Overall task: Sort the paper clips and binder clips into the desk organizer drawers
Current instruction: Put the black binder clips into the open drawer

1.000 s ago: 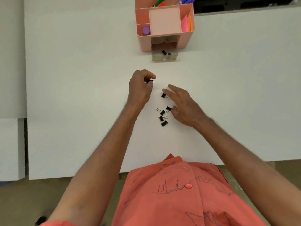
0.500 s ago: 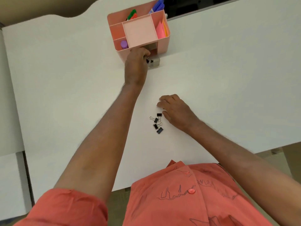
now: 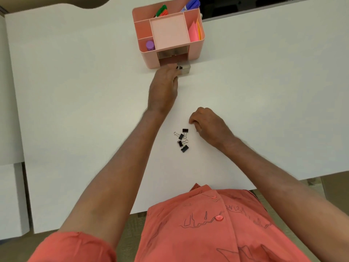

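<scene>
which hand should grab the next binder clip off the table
Likely the right hand: it rests just beside the loose binder clips, while the left hand is stretched out at the open drawer of the organizer.

Head-worn view, looking steeply down, table point(image 3: 264, 91) near

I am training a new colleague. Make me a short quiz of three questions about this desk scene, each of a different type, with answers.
1. True or false: the small clear plastic drawer of the pink plastic desk organizer is pulled out.
2. How many small black metal binder clips lie loose on the white table?
3. Which hand is at the drawer? A) left hand B) right hand

Key: 1 true; 2 four; 3 A
</scene>
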Tool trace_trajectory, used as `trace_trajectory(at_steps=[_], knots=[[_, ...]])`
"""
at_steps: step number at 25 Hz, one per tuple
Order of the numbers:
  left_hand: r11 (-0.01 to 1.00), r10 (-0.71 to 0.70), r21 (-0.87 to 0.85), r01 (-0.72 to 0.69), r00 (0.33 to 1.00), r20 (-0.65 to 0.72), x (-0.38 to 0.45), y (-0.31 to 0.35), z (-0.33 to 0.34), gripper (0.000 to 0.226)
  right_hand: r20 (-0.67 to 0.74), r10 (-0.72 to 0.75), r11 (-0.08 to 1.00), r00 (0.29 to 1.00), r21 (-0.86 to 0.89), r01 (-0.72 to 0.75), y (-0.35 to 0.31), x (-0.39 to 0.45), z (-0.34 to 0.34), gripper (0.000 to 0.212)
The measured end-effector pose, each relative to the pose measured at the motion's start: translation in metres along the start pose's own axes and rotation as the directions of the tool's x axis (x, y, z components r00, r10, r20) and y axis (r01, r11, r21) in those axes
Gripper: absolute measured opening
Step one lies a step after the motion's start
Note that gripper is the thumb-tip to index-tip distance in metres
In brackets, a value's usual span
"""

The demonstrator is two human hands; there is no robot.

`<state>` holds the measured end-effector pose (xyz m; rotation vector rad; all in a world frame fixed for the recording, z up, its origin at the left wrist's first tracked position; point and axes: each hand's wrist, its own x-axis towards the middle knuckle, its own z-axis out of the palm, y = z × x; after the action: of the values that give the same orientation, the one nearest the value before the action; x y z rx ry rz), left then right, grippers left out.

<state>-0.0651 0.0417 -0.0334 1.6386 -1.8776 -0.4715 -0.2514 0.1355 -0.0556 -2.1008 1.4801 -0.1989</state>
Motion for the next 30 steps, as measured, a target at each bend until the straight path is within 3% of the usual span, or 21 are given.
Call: trace_trajectory(at_steps=[2, 4, 7, 10, 12, 16, 20, 25, 30], knots=[[0.999, -0.015, -0.034, 0.016, 0.999, 0.046, -0.039, 0.005, -0.001, 0.02, 0.011, 0.033, 0.999, 0.999, 0.031, -0.033, 0.003, -0.002, -0.01, 0.02], [0.996, -0.07, -0.038, 0.079, 0.979, 0.191, -0.081, 0.01, -0.005, 0.026, 0.054, 0.066, 0.997, 0.996, 0.045, -0.068, 0.009, -0.008, -0.021, 0.019], [0.98, -0.176, -0.004, 0.201, 0.866, 0.468, -0.135, 0.014, -0.014, 0.075, 0.221, 0.093, 0.995, 0.971, -0.004, -0.095, 0.016, -0.025, -0.032, 0.06], [0.985, -0.174, 0.086, 0.152, 0.817, 0.55, -0.169, 0.017, -0.015, 0.104, 0.292, 0.115, 0.993, 0.95, -0.053, -0.104, 0.014, -0.04, -0.028, 0.092], [0.978, -0.204, 0.14, 0.154, 0.844, 0.496, -0.177, 0.022, -0.013, 0.096, 0.233, 0.144, 0.99, 0.962, -0.037, -0.14, 0.008, -0.045, -0.019, 0.087], [0.952, -0.307, 0.146, 0.271, 0.835, 0.456, -0.166, 0.031, -0.008, 0.059, 0.073, 0.201, 0.968, 0.977, 0.139, -0.21, -0.004, -0.042, -0.003, 0.051], [0.952, -0.306, 0.167, 0.258, 0.84, 0.448, -0.154, 0.032, -0.006, 0.022, 0.066, 0.196, 0.959, 0.978, 0.194, -0.205, -0.012, -0.037, 0.0, 0.033], [0.946, -0.323, 0.145, 0.289, 0.834, 0.447, -0.148, 0.033, -0.007, 0.017, 0.122, 0.223, 0.955, 0.967, 0.172, -0.242, -0.015, -0.03, -0.004, 0.029], [0.923, -0.358, 0.016, 0.386, 0.84, 0.408, -0.148, 0.029, -0.008, 0.012, 0.12, 0.172, 0.98, 0.978, 0.077, -0.182, -0.018, -0.026, -0.005, 0.023]])
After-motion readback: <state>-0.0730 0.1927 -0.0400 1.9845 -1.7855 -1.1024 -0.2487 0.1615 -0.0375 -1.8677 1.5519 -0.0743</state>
